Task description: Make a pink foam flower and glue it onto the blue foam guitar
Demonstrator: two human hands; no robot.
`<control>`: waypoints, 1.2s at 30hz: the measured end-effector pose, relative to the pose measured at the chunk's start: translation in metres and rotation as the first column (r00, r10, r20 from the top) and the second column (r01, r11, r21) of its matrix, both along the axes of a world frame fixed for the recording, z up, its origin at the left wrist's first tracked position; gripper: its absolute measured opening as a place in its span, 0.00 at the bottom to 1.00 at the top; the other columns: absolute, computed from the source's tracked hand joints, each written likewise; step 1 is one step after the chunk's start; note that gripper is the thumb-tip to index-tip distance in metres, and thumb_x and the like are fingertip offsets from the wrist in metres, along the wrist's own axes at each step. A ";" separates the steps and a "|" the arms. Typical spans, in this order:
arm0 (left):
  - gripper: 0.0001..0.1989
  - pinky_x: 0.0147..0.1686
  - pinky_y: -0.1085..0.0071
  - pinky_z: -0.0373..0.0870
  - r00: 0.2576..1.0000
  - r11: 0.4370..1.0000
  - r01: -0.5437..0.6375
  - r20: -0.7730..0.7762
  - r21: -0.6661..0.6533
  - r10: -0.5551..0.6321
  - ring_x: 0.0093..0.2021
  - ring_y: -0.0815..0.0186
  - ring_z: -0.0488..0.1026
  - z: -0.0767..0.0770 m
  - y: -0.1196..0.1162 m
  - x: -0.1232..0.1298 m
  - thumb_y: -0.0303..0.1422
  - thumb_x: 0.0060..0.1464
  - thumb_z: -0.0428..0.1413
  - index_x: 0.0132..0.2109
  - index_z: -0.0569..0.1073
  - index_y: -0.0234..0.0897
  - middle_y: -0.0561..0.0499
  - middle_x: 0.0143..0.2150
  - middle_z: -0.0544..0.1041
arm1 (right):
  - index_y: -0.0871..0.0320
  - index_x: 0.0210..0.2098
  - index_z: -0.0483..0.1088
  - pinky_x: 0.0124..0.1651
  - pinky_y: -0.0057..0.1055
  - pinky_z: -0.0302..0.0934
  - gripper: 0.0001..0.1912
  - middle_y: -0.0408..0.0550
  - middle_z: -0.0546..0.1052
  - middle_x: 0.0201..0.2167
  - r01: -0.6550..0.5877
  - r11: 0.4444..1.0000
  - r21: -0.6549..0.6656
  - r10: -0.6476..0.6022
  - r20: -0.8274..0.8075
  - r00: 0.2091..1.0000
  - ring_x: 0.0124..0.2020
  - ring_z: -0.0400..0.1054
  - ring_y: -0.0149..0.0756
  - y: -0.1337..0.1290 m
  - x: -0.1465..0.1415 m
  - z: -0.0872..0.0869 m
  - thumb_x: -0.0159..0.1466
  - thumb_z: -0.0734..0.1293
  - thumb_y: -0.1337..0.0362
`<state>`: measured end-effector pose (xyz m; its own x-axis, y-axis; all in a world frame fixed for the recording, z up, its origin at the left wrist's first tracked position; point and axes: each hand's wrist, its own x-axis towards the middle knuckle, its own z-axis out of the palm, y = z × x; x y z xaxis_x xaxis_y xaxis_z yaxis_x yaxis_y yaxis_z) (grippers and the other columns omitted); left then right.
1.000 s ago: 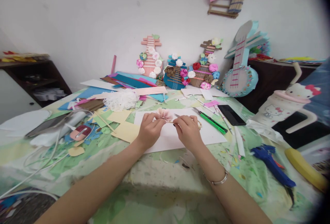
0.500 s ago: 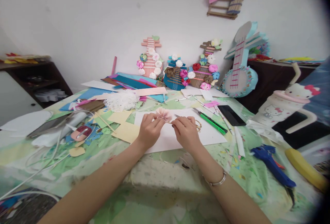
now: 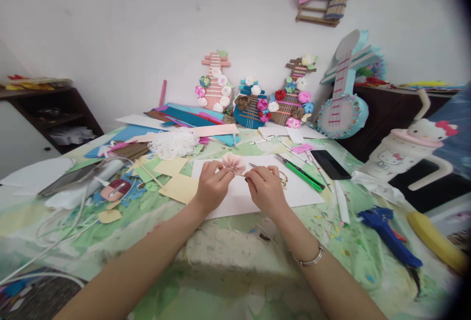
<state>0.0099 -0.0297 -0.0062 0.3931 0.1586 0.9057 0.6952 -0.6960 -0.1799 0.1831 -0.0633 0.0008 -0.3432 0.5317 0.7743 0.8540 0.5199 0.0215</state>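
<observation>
A pale pink pleated paper flower (image 3: 234,162) is pinched at its base by my left hand (image 3: 214,186), its petals fanned upward. From that base a thin light strand (image 3: 240,174) runs across to my right hand (image 3: 266,188), whose fingertips are closed on its other end. Both hands hover over a white sheet of paper (image 3: 235,205). Gold-handled scissors (image 3: 283,180) lie partly hidden behind my right hand, with the blade tip showing past the fingers. A green utility knife (image 3: 303,174) rests on the sheet to the right.
Left lie yellow paper pieces (image 3: 179,190), white shredded paper (image 3: 173,143) and cables. On the right are a phone (image 3: 331,164), a blue glue gun (image 3: 390,236) and a white tumbler (image 3: 395,155). Flower-covered paper instruments (image 3: 251,109) lean against the wall.
Almost nothing differs. My left hand has shifted very slightly left, and the pink flower's petals show a little more openly.
</observation>
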 end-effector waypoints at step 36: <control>0.10 0.32 0.64 0.56 0.999 0.999 0.022 -0.034 0.024 -0.021 0.32 0.64 0.64 -0.001 0.001 0.001 0.21 0.55 0.52 0.28 0.69 0.37 0.51 0.26 0.76 | 0.56 0.36 0.69 0.46 0.38 0.45 0.04 0.46 0.75 0.34 0.098 0.988 0.121 -0.068 -0.228 0.971 0.39 0.65 0.36 -0.005 0.008 0.010 0.63 0.63 0.68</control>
